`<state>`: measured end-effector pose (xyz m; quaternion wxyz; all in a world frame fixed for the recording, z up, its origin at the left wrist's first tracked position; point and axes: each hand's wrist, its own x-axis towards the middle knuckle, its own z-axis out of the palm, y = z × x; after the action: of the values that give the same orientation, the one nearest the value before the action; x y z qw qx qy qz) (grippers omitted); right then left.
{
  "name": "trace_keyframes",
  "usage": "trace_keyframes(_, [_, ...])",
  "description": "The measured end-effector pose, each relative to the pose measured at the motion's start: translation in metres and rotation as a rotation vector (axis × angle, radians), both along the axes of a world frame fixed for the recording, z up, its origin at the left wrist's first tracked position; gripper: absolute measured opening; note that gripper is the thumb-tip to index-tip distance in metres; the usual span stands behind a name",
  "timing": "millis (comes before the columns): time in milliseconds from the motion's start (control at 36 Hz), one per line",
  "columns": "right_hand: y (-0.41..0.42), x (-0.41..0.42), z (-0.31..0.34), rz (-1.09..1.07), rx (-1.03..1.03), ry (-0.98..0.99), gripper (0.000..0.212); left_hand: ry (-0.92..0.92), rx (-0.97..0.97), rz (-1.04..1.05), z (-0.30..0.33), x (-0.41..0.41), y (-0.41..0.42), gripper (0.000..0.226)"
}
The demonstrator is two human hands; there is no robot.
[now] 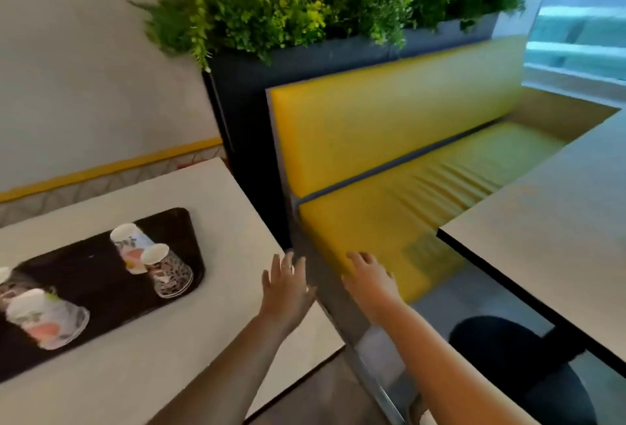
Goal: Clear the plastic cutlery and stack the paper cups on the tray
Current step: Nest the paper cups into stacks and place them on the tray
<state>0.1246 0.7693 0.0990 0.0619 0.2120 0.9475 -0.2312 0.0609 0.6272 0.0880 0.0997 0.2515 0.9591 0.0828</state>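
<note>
A black tray (101, 285) lies on the white table (216, 207) at the left. Several patterned paper cups stand upside down on it: a floral cup (130, 246) and a leopard-print cup (167, 272) near its right end, another floral cup (47, 319) at the lower left, and one more cut off by the left edge. My left hand (286, 285) hovers open over the table's right corner, fingers spread, holding nothing. My right hand (371, 277) reaches open past the table edge towards the yellow bench. No plastic cutlery is visible.
A yellow padded bench (389, 160) runs along the right of the table, backed by a dark planter with green plants (321, 4). A second table (559, 231) stands at the right, with a black stool (521, 370) below it.
</note>
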Motion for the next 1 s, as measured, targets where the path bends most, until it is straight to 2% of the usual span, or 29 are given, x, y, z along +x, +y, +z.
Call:
trace_keyframes(222, [-0.09, -0.053, 0.03, 0.26, 0.176, 0.014, 0.07, 0.036, 0.008, 0.327, 0.023, -0.017, -0.104, 0.066])
trace_keyframes(472, [-0.198, -0.081, 0.046, 0.493, 0.275, 0.087, 0.075, 0.079, 0.03, 0.612, 0.047, -0.008, -0.211, 0.07])
trace_keyframes(833, [-0.354, -0.088, 0.05, 0.611, 0.225, 0.124, 0.078, 0.075, 0.047, 0.748, 0.052, 0.008, -0.366, 0.068])
trace_keyframes(1000, [-0.421, -0.09, 0.051, 0.628, 0.158, 0.174, 0.077, 0.076, 0.032, 0.726, 0.05, 0.011, -0.426, 0.068])
